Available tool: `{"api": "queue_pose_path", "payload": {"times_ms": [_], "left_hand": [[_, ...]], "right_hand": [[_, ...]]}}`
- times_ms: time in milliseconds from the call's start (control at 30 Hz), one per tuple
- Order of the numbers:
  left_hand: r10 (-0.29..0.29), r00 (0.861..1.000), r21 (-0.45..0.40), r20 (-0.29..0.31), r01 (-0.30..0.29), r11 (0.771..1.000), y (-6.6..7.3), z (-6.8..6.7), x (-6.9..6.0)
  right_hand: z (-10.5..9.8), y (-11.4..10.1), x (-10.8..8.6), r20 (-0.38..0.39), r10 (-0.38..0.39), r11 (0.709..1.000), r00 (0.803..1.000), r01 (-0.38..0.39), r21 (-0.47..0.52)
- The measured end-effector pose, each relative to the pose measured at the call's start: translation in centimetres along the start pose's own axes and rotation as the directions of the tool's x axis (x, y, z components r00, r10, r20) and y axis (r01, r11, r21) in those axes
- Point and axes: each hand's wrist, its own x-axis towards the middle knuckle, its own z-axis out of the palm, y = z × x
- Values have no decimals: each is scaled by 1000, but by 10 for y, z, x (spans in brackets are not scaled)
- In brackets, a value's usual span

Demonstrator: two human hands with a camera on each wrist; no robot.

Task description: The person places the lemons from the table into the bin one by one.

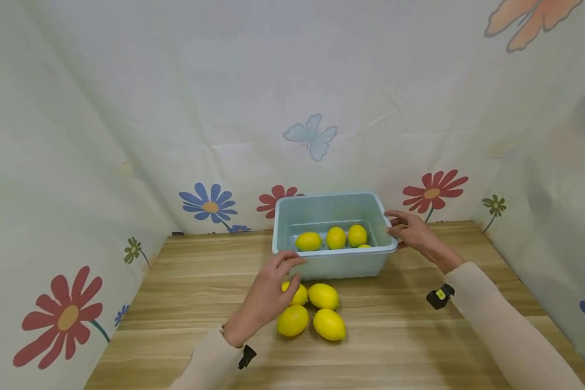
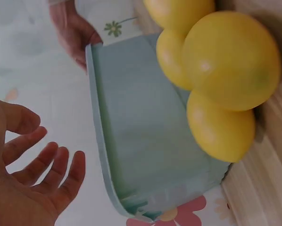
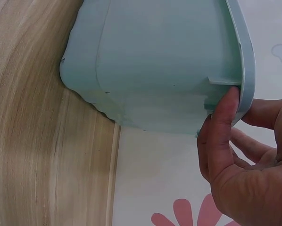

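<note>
A pale blue-green plastic bin (image 1: 346, 265) stands toward the back of the table, with several yellow lemons (image 1: 309, 241) lying on its floor. My right hand (image 1: 416, 234) grips the bin's right side; in the right wrist view the thumb and fingers (image 3: 221, 136) pinch the rim from both sides. Close to the front left corner of the bin hovers my left hand (image 1: 265, 292), fingers loosely bent and holding nothing. In the left wrist view it is apart from the rim. More lemons (image 1: 330, 325) sit clustered on the table before the bin, one partly hidden by the left hand.
The wood-grain table (image 1: 214, 281) is bordered by a pale cloth backdrop (image 1: 253, 97) printed with flowers and butterflies. It rises right behind the bin and along both sides. A small black device (image 1: 440, 296) is at the right wrist.
</note>
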Motion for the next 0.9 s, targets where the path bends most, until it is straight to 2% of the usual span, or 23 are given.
{"api": "queue_pose_path", "payload": {"times_ms": [167, 267, 400, 533, 633, 800, 900], "left_hand": [[-2, 990, 151, 143, -20, 988, 0, 6, -18], [-34, 968, 212, 248, -20, 977, -3, 11, -28], [-67, 937, 267, 343, -29, 963, -7, 20, -40], [-87, 917, 300, 390, -37, 953, -11, 29, -51], [-97, 905, 296, 415, -34, 955, -14, 35, -57], [-81, 897, 271, 434, -44, 962, -18, 44, -65], [-79, 878, 254, 471, -50, 966, -20, 49, -70]], "right_hand": [[0, 0, 1, 7, 0, 1000, 1000, 0, 10], [0, 1, 1, 8, 6, 1000, 1000, -6, 6], [-1, 2, 2, 7, 13, 1000, 1000, -13, 9], [0, 1, 1, 4, 12, 1000, 1000, -12, 12], [0, 0, 1, 3, 16, 1000, 1000, -16, 11], [-2, 1, 2, 4, 11, 1000, 1000, -11, -1], [-2, 2, 2, 4, 18, 1000, 1000, -18, -1]]}}
